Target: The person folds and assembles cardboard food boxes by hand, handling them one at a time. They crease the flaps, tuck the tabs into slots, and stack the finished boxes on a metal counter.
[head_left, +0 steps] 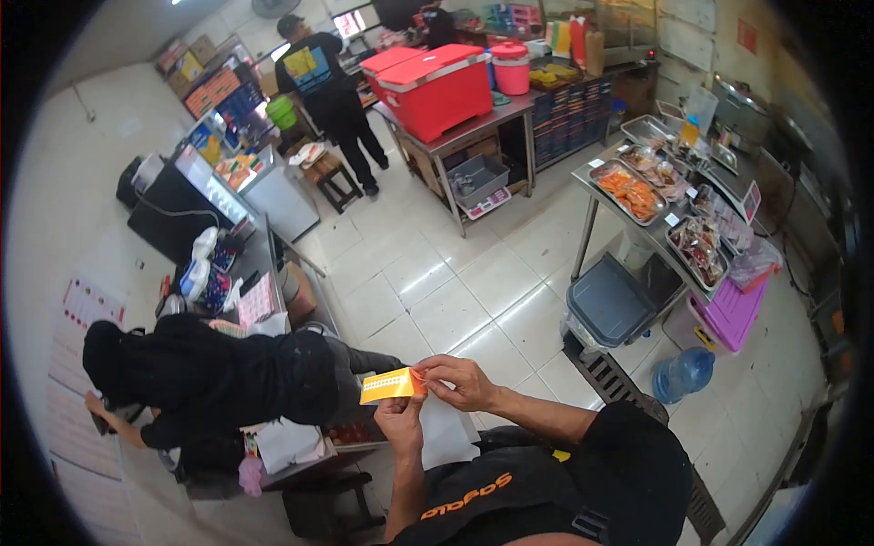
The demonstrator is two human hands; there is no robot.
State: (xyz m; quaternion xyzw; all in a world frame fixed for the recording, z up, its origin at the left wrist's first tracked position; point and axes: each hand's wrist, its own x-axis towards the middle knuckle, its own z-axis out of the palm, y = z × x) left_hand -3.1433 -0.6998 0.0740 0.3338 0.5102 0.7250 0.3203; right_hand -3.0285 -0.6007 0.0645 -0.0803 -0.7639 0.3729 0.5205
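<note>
Together, the upright left hand (pixel 401 426) and angled right hand (pixel 462 383) clamp fingers on yellow card (pixel 386 387).

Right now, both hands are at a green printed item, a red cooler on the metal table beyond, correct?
The colour is wrong: the head view shows a yellow printed item. Left hand and right hand are at it, the red cooler on the metal table beyond.

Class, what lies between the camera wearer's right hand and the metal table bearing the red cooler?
Between the right hand and the metal table, the head view shows only pale floor tiles streaked with reflected light.
</note>
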